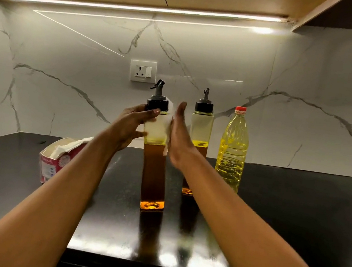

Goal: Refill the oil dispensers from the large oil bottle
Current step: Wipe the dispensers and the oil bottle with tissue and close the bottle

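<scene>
Two tall square oil dispensers with black caps and grey spouts stand on the black counter (pixel 294 221). The nearer dispenser (pixel 155 171) is about two thirds full of dark amber oil. My left hand (pixel 130 126) grips it just under the cap. My right hand (pixel 179 143) presses a white tissue (pixel 166 127) flat against its right side with straight fingers. The second dispenser (pixel 201 126) stands behind my right hand, partly hidden. Right of it is the large oil bottle (pixel 233 151), with yellow oil and its red cap on.
An open pink tissue box (pixel 55 158) lies on the counter to the left, behind my left forearm. A wall socket (pixel 143 71) sits on the marble backsplash above the dispensers. The counter's front edge runs below my forearms.
</scene>
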Demonstrator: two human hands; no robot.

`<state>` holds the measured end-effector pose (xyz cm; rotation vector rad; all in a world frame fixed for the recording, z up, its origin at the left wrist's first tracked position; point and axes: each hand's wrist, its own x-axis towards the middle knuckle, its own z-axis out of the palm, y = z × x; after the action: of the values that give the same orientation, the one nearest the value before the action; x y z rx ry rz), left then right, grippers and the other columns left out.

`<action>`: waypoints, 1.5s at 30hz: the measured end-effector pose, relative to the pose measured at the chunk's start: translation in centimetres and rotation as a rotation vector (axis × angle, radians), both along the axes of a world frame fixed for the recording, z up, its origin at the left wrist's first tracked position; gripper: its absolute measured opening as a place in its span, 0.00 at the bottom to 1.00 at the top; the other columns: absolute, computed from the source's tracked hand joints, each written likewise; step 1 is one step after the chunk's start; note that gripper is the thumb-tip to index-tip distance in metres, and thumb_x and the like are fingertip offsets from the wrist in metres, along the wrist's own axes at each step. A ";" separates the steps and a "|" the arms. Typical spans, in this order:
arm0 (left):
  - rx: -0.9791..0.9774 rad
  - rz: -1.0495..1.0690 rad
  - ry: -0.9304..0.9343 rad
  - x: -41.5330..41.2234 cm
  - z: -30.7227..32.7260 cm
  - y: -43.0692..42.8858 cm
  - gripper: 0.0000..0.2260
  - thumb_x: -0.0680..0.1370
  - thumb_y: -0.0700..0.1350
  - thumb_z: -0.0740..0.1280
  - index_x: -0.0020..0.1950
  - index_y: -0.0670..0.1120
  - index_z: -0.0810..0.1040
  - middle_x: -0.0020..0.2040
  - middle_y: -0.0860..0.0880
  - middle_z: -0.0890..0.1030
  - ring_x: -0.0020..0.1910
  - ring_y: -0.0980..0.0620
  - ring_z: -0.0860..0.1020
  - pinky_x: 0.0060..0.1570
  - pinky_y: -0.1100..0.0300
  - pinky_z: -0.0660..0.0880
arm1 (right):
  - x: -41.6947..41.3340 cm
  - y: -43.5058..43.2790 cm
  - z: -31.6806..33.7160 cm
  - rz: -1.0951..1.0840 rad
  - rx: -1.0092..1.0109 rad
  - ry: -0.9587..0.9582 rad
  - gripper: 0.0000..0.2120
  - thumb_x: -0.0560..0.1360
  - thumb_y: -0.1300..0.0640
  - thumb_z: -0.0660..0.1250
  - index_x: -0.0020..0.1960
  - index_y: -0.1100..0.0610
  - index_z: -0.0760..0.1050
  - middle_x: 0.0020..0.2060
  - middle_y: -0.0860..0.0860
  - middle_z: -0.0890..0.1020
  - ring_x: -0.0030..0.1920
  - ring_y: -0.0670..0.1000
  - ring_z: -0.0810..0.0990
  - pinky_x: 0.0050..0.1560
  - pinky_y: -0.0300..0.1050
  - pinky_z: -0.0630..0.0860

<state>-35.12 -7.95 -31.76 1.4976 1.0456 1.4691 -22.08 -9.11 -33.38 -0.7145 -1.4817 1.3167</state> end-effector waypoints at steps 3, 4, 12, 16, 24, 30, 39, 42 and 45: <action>-0.023 -0.059 -0.019 0.2 0.1 0.0 0.11 0.78 0.44 0.65 0.61 0.49 0.76 0.58 0.48 0.79 0.63 0.49 0.74 0.63 0.43 0.69 | 0.9 -0.7 -5.6 0.014 -0.164 -0.116 0.37 0.73 0.29 0.32 0.77 0.46 0.43 0.77 0.51 0.48 0.76 0.59 0.44 0.70 0.68 0.42; -0.036 -0.087 -0.023 0.2 0.2 0.0 0.11 0.79 0.44 0.64 0.61 0.48 0.76 0.57 0.48 0.79 0.62 0.50 0.74 0.62 0.44 0.69 | 1.2 -0.8 -8.2 0.022 -0.232 -0.144 0.38 0.73 0.29 0.32 0.77 0.47 0.43 0.77 0.51 0.48 0.76 0.59 0.44 0.70 0.67 0.43; 0.100 0.211 -0.010 -0.3 -0.1 0.9 0.11 0.83 0.43 0.59 0.61 0.43 0.77 0.58 0.42 0.80 0.50 0.51 0.81 0.56 0.49 0.78 | 2.0 0.5 -12.6 -0.044 -0.445 -0.067 0.36 0.77 0.34 0.41 0.75 0.55 0.60 0.70 0.55 0.70 0.72 0.56 0.64 0.66 0.63 0.63; 0.373 0.501 0.155 1.1 -0.6 0.2 0.17 0.81 0.51 0.62 0.67 0.46 0.74 0.61 0.46 0.80 0.56 0.50 0.80 0.55 0.50 0.78 | 1.9 -0.2 -12.8 -0.080 -0.497 -0.055 0.33 0.78 0.36 0.43 0.72 0.55 0.65 0.68 0.56 0.72 0.70 0.57 0.68 0.62 0.67 0.64; 0.376 0.350 0.487 0.7 -0.1 -0.1 0.23 0.73 0.49 0.73 0.67 0.46 0.75 0.60 0.46 0.81 0.59 0.52 0.78 0.59 0.57 0.74 | 1.0 0.6 -7.1 -0.031 -0.254 0.038 0.40 0.73 0.29 0.42 0.76 0.54 0.58 0.73 0.56 0.64 0.74 0.56 0.59 0.73 0.62 0.48; 0.328 0.181 0.362 -0.9 -0.4 -0.2 0.23 0.75 0.46 0.71 0.69 0.47 0.73 0.59 0.52 0.80 0.50 0.68 0.79 0.54 0.64 0.76 | 0.0 2.0 1.2 -0.033 0.105 0.024 0.32 0.78 0.36 0.36 0.78 0.50 0.44 0.77 0.54 0.50 0.76 0.57 0.48 0.73 0.60 0.45; 0.320 0.135 0.335 -0.6 -0.4 0.0 0.23 0.77 0.44 0.68 0.72 0.46 0.69 0.59 0.54 0.76 0.47 0.67 0.77 0.44 0.65 0.75 | 1.3 -0.1 -9.9 0.094 -0.290 -0.238 0.39 0.72 0.29 0.32 0.77 0.48 0.43 0.77 0.51 0.46 0.76 0.58 0.43 0.70 0.67 0.44; 0.313 0.144 0.320 -0.8 -0.5 -0.1 0.23 0.77 0.45 0.69 0.72 0.47 0.70 0.59 0.53 0.77 0.49 0.65 0.77 0.45 0.63 0.75 | 0.6 0.6 -2.1 0.088 -0.117 -0.049 0.38 0.73 0.30 0.34 0.77 0.48 0.47 0.76 0.54 0.54 0.76 0.60 0.50 0.70 0.67 0.45; 0.311 0.146 0.321 -0.8 -0.6 -0.2 0.22 0.77 0.45 0.68 0.70 0.50 0.70 0.56 0.56 0.78 0.49 0.65 0.77 0.45 0.63 0.74 | 0.1 1.0 2.1 0.024 0.031 0.019 0.37 0.75 0.31 0.33 0.78 0.48 0.46 0.71 0.52 0.65 0.76 0.59 0.50 0.71 0.63 0.41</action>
<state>-35.93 -8.14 -32.39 1.9626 1.1726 1.5816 -21.99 -8.07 -31.23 -0.6640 -1.4963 1.3123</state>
